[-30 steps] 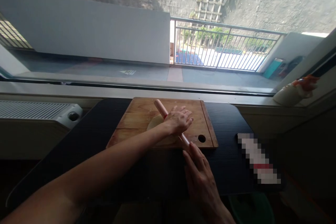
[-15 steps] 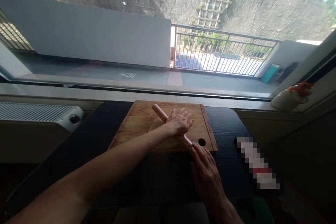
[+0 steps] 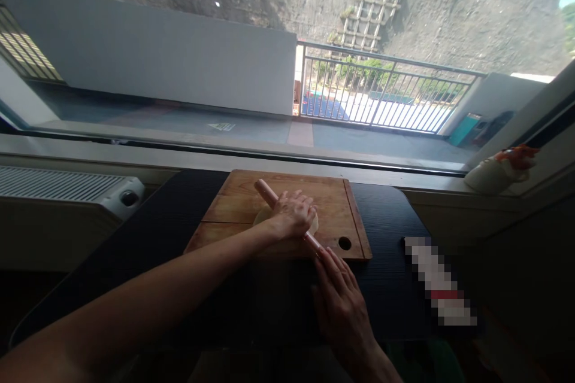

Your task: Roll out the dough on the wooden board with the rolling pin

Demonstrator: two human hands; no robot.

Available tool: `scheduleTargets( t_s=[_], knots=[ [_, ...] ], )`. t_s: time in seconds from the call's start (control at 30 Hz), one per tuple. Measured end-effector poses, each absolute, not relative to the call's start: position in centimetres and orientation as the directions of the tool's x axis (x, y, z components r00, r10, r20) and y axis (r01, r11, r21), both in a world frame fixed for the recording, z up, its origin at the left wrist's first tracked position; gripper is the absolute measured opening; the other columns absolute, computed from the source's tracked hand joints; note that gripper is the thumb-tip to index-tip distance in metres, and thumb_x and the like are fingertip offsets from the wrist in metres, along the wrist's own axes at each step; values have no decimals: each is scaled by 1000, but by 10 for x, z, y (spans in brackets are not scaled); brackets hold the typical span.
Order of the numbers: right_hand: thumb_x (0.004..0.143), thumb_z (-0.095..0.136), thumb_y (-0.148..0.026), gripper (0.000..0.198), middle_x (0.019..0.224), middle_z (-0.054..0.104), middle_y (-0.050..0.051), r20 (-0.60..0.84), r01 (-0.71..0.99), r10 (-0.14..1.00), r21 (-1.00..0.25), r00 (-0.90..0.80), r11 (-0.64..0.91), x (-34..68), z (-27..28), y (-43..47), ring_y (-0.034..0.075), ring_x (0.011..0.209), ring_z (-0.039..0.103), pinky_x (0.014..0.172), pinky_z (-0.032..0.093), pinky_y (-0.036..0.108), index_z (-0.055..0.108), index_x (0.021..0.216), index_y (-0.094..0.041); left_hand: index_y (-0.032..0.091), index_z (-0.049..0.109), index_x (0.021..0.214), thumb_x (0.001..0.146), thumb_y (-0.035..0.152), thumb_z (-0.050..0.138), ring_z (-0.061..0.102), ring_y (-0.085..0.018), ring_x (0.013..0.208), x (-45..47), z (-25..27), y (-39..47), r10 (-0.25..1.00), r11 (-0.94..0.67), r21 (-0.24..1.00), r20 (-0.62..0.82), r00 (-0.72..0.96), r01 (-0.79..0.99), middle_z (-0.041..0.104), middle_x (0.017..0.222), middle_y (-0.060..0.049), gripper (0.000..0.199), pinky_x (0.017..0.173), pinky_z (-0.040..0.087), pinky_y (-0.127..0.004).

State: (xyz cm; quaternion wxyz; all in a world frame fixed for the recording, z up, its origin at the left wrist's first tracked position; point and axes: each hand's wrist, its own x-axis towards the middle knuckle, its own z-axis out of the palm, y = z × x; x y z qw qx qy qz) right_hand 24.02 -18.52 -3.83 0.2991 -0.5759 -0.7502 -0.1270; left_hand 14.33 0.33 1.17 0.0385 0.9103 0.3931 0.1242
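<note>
A pink rolling pin [image 3: 266, 192] lies slantwise across a pale, flat round of dough [image 3: 315, 226] on a wooden cutting board [image 3: 327, 197]. Bent over the pin's middle, my left hand [image 3: 295, 213] presses down with its fingers curved across it. My right hand [image 3: 340, 287] has the pin's near end under its long, close-set fingers, at the board's front edge. Hand and forearm cover much of the dough. The right palm's underside is hidden.
The board rests on a dark table [image 3: 386, 215] below a window. A blurred-out object [image 3: 440, 281] lies at the right. Left of the table is a white radiator [image 3: 67, 191]. A white pitcher-like ornament [image 3: 494, 175] stands on the sill.
Both hands and the rolling pin have shifted left over the board, the pin's near end too. More dough shows to the right of the pin. The left fingers look less spread.
</note>
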Motion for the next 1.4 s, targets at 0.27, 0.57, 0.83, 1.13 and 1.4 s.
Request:
scheduleTargets(
  t_s=[0.27,0.57,0.83,1.13,1.4],
  knots=[
    [95,33,-25,36,124,57,12,469,977,869,-203,160,-70,267,-20,-113,24,121,46,105,28,45,54,121,-13,16,55,111,88,40,50,55,-20,103,199,27,40,787,-615,185,200,583,767,57,114,-8,34,89,45,-44],
    [93,38,-37,56,146,30,13,438,985,898,-143,-28,100,234,-27,-159,26,136,22,110,16,48,29,141,-11,20,61,103,91,37,32,43,-24,121,99,19,28,739,-668,147,244,628,729,60,120,-7,35,103,24,-47],
    [96,20,-44,52,135,48,11,213,968,958,-201,190,-147,266,9,-49,26,134,27,108,14,51,47,129,-14,20,62,93,92,44,23,50,-25,109,105,25,50,819,-563,160,244,520,811,65,105,-9,46,96,30,-47],
    [95,27,-42,54,147,30,13,319,992,946,-124,56,-17,256,-18,-121,23,138,18,111,12,47,34,139,-11,21,60,103,91,42,27,44,-26,118,85,12,7,791,-593,150,290,538,791,62,113,-9,40,100,25,-48],
    [96,19,-43,50,136,46,8,208,957,962,-265,179,-121,268,6,-32,28,136,23,108,16,55,52,125,-18,20,61,95,92,40,28,51,-23,107,94,21,17,799,-556,149,367,476,818,65,102,-9,38,92,35,-42]
  ],
)
